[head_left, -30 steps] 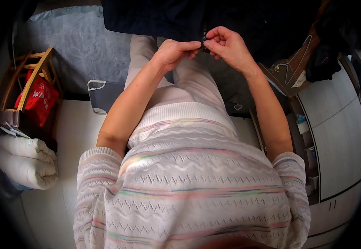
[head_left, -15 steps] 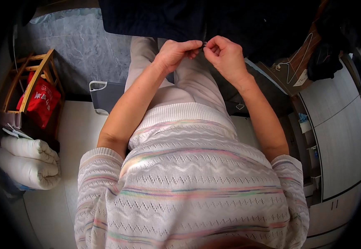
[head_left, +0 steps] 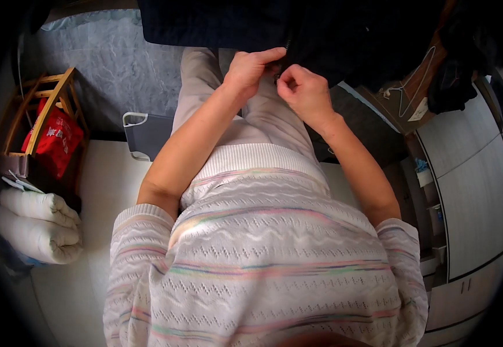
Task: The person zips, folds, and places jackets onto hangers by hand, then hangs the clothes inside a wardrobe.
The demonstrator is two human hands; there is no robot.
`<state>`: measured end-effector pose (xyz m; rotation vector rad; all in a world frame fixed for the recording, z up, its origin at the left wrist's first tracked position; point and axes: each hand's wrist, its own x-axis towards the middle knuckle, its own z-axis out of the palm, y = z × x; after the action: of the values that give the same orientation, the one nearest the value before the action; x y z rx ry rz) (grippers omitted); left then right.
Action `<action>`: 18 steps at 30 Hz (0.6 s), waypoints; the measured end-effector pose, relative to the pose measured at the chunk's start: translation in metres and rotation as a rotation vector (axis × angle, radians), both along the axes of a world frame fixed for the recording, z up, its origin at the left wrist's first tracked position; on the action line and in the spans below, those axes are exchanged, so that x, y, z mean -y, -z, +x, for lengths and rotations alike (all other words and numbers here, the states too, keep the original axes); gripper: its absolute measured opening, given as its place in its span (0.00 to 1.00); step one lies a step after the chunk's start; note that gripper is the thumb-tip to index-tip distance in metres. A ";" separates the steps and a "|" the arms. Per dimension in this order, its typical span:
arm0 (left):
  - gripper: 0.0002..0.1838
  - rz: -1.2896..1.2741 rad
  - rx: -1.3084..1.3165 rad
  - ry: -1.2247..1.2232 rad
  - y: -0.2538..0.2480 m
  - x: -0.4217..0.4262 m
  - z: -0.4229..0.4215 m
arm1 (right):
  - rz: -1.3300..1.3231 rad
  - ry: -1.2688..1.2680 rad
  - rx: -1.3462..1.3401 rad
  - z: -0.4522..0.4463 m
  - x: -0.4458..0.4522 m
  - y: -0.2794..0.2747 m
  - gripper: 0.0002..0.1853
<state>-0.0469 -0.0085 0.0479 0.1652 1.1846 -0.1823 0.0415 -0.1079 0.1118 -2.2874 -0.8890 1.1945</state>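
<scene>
A dark navy garment (head_left: 217, 26), looking like a jacket, spreads across the top of the head view, with a zipper (head_left: 288, 45) running down to its lower edge. My left hand (head_left: 251, 70) is closed at that edge beside the zipper, thumb laid straight along the cloth. Just below and to the right, my right hand (head_left: 304, 92) pinches a small dark piece at the zipper's lower end. Fingertips and shadow hide most of that piece, so its exact shape is unclear. Both hands are above my light trousers (head_left: 196, 87).
At left stand a wooden rack (head_left: 55, 107) holding a red bag (head_left: 60, 141) and a rolled white quilt (head_left: 37, 225). A grey folding stool (head_left: 153, 136) is near my legs. On the right are a white hanger (head_left: 403, 92) and a pale cabinet (head_left: 474, 191).
My right hand has moved down and slightly left, away from the garment's edge. The left hand has shifted a little, its thumb now higher and tilted along the edge.
</scene>
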 end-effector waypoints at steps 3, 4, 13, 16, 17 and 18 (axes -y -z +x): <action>0.09 -0.004 -0.013 0.043 -0.006 -0.006 -0.003 | 0.024 0.097 -0.033 0.004 0.005 -0.004 0.05; 0.09 -0.007 -0.011 0.045 -0.008 -0.007 -0.002 | 0.029 0.120 -0.036 0.004 0.006 -0.005 0.05; 0.08 0.054 0.012 0.135 -0.012 -0.006 -0.011 | 0.107 0.451 -0.249 -0.010 0.017 0.003 0.06; 0.08 0.054 0.006 0.120 -0.011 -0.002 -0.010 | 0.109 0.527 -0.318 -0.010 0.019 0.004 0.05; 0.08 0.061 0.014 0.107 -0.011 0.000 -0.009 | 0.109 0.544 -0.337 -0.011 0.019 0.004 0.05; 0.08 0.069 0.022 0.094 -0.010 0.001 -0.009 | 0.102 0.551 -0.344 -0.011 0.019 0.004 0.05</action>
<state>-0.0560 -0.0094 0.0580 0.2829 1.1627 -0.2218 0.0306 -0.1269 0.1074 -1.9693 -0.1681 1.1937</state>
